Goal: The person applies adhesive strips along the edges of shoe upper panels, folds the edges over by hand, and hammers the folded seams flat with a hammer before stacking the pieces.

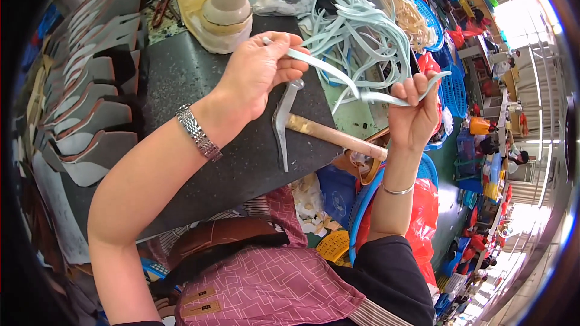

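Note:
A narrow pale mint strip [328, 69] stretches in a slack curve between my two hands, above the dark work mat [235, 133]. My left hand [261, 72], with a metal watch at the wrist, pinches one end between thumb and fingers. Toward the other end, my right hand [417, 108] has its fingers curled round the strip, and a short tip sticks out past them. Below the strip lies a hammer [332, 135] with a wooden handle and a long, thin metal head. Behind my hands is a tangled heap of similar strips [368, 30].
Grey shoe-upper pieces [96, 127] stand in overlapping rows at the left. A pale post [228, 6] rises on a yellowish base at the back. Tan strips fill a blue basket [432, 24]. By my right arm, a red bag [423, 223] sits in a blue-rimmed bin.

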Demonstrator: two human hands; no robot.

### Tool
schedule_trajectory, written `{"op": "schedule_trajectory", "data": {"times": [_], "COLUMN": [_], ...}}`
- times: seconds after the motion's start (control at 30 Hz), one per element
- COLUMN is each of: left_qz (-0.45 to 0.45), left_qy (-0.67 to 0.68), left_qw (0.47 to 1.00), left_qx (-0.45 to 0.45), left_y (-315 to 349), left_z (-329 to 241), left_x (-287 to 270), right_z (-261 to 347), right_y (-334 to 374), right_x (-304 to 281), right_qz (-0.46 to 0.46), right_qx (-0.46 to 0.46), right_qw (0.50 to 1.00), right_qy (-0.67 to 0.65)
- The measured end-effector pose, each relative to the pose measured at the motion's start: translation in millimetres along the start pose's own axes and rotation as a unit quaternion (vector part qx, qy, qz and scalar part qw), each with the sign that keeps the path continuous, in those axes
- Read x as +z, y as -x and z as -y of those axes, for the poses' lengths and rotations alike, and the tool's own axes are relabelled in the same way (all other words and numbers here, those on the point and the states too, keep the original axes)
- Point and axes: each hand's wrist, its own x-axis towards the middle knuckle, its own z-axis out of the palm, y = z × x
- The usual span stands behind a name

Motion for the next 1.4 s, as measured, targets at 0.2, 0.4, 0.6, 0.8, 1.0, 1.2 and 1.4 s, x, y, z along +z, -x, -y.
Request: {"op": "schedule_trajectory", "data": {"times": [0.2, 0.4, 0.6, 0.8, 1.0, 1.2, 1.4], "left_qz": [-0.032, -0.001, -0.037, -0.007, -0.045, -0.075, -0.088], "left_qy": [-0.034, -0.286, -0.452, -0.434, -0.427, -0.417, -0.364], "left_qw": [0.999, 0.958, 0.874, 0.871, 0.771, 0.865, 0.913], "left_qx": [0.025, -0.025, 0.173, 0.229, 0.471, 0.268, 0.161], "left_y": [-20.7, -42.8, -26.5, -27.7, -83.8, -101.4, -138.6], "left_z": [-4.2, 1.3, 5.8, -11.0, -2.9, 2.8, 10.2], "left_x": [6.6, 11.2, -0.8, 22.9, 72.0, 55.8, 31.2], "right_z": [-13.4, -58.2, -32.0, 9.2, 4.8, 58.6, 97.6], "right_y": [-12.9, -27.5, -117.7, -156.8, -149.1, -197.5, -213.1], "right_x": [-7.4, 7.9, 3.8, 33.7, 80.5, 88.3, 129.3], "right_qz": [-0.042, 0.055, 0.199, 0.126, 0.244, 0.045, -0.017], "right_qx": [0.007, -0.078, -0.304, -0.004, -0.032, -0.205, -0.263], "right_qw": [0.992, 0.672, 0.339, 0.712, 0.646, 0.716, 0.838], "right_qy": [0.121, 0.734, 0.868, 0.691, 0.723, 0.666, 0.478]}}
